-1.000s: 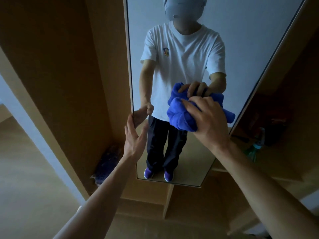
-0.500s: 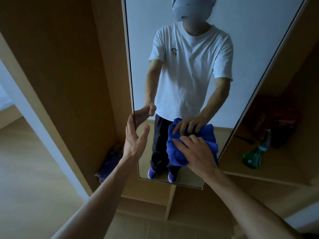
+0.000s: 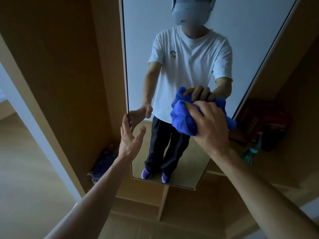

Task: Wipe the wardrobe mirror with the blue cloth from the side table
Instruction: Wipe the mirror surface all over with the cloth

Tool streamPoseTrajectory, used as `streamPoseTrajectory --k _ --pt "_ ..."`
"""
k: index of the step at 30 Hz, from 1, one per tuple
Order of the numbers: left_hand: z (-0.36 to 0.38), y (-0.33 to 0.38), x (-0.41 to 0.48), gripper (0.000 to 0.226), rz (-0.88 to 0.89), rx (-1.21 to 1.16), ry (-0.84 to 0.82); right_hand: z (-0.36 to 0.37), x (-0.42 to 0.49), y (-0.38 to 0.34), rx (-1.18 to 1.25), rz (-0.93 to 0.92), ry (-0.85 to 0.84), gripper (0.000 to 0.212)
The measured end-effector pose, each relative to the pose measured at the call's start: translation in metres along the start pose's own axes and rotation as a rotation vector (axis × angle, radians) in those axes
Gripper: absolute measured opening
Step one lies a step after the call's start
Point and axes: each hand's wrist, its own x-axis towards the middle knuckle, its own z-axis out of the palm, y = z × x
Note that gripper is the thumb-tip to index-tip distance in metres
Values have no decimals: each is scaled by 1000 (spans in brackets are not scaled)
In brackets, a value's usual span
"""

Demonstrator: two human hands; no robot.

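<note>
The tall wardrobe mirror [image 3: 141, 49] fills the middle of the head view and reflects a person in a white T-shirt. My right hand [image 3: 209, 125] presses a bunched blue cloth [image 3: 183, 118] against the glass at mid height, right of centre. My left hand [image 3: 130, 137] is open, fingers spread, with its fingertips on the mirror's left edge. Part of the cloth is hidden under my right palm.
Wooden wardrobe panels [image 3: 69, 66] flank the mirror. A dark purple bundle [image 3: 105, 161] lies on the low ledge at the left. On the shelf at the right stand a green spray bottle [image 3: 250, 152] and a dark red object [image 3: 265, 121].
My right hand swept the cloth down the glass, then back up to mid height. My left hand stayed at the mirror's left edge.
</note>
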Motion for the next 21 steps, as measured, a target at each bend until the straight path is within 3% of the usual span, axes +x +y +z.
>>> streamPoseTrajectory --k 4,11,17,21 --pt "0 -2 0 93 5 14 7 23 -26 -15 -2 -66 -67 49" --pt "0 -5 -1 92 26 20 4 54 -75 -40 -31 -155 -341 60" --pt "4 -3 -3 87 17 40 44 38 -65 -19 22 -59 -289 57" --pt "17 -2 -5 83 -4 83 125 6 -45 8 19 13 -128 50"
